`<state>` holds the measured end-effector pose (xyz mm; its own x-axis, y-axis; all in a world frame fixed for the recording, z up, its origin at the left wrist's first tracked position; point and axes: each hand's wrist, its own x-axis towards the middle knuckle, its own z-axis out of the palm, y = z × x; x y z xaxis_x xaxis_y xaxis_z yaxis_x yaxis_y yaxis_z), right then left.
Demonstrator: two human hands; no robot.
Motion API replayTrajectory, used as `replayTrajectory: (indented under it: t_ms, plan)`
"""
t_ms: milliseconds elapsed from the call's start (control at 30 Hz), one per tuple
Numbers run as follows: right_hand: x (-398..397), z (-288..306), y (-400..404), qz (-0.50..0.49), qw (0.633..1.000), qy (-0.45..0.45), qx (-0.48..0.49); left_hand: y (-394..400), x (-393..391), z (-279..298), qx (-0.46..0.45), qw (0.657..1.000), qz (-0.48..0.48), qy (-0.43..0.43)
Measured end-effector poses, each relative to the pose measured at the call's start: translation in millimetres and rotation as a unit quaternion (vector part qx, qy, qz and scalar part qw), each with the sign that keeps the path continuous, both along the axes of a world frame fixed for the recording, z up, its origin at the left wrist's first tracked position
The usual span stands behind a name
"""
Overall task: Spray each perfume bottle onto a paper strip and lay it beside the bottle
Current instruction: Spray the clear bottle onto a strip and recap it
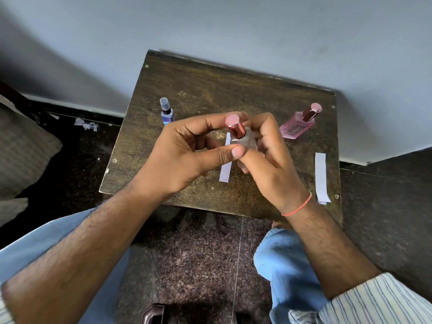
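Clear perfume bottle (243, 142) with a pink cap (235, 126), held above the middle of the counter (187, 90) between both hands. The left hand (184, 155) and right hand (268, 155) both close around its body. Beneath them lies a paper strip (225, 169). A blue spray bottle (166, 112) stands far left, a pink bottle (300, 122) far right, with a second strip (321, 177) near the right edge.

Small dark brown wooden table (187, 94), scratched top, far edge against the wall. Blue spray bottle with clear cap (166, 112) stands near the far left corner; pink glass perfume bottle with rose cap (298, 123) near the far right corner. One white paper strip (225, 168) lies mid-table; another white strip (321, 177) along the right edge.
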<state>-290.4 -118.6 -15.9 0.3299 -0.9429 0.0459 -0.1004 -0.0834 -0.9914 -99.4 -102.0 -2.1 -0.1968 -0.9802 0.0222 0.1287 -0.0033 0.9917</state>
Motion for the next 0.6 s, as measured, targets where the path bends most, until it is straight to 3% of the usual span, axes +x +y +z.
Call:
replayTrajectory:
  t_ms: [100,167,267,333,433,600]
  plan:
    - [-5,2,-5,-0.024,0.999,-0.022,-0.006,-1,4,-1,0.045,0.998,-0.013,-0.028]
    - [-9,2,-7,-0.048,0.998,-0.041,-0.001,-2,10,-8,0.021,0.988,0.003,-0.155]
    - [-12,-2,-10,-0.076,0.997,-0.023,-0.013,-1,15,-19,-0.082,0.929,-0.001,-0.36]
    - [-11,-3,-11,-0.088,0.996,-0.011,-0.02,0,17,-24,-0.119,0.893,-0.031,-0.433]
    - [-10,-3,-14,-0.096,0.994,0.019,-0.051,4,18,-25,-0.134,0.862,-0.068,-0.485]
    - [-10,-13,-19,-0.127,0.988,0.068,-0.058,5,17,-28,-0.143,0.845,-0.084,-0.508]
